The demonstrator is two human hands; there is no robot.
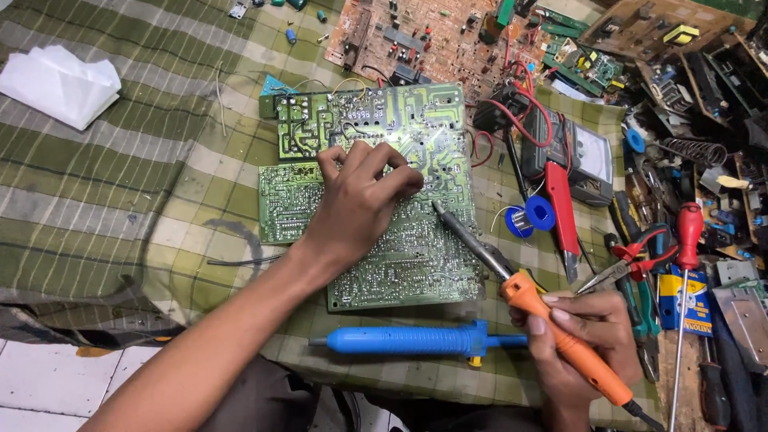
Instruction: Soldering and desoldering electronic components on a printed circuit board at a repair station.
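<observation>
Nearest the camera, an orange soldering iron point(552, 328) is gripped in the right hand point(580, 344), fingers point(560, 316) wrapped tight round its handle, and its metal tip is laid on the green board point(400, 248). Just beside that hand, a blue desoldering pump point(408, 340) is seen lying flat on the checked cloth point(120, 208). Further out, the left hand point(356, 200) is pressed onto the middle of the board, fingers curled and pinched narrowly together at a point on it; whether anything is held cannot be told. To the right, a solder spool point(532, 216), pliers point(632, 264) and a red screwdriver point(688, 240) are spread about. Beyond, a brown board point(400, 36) is lying.
</observation>
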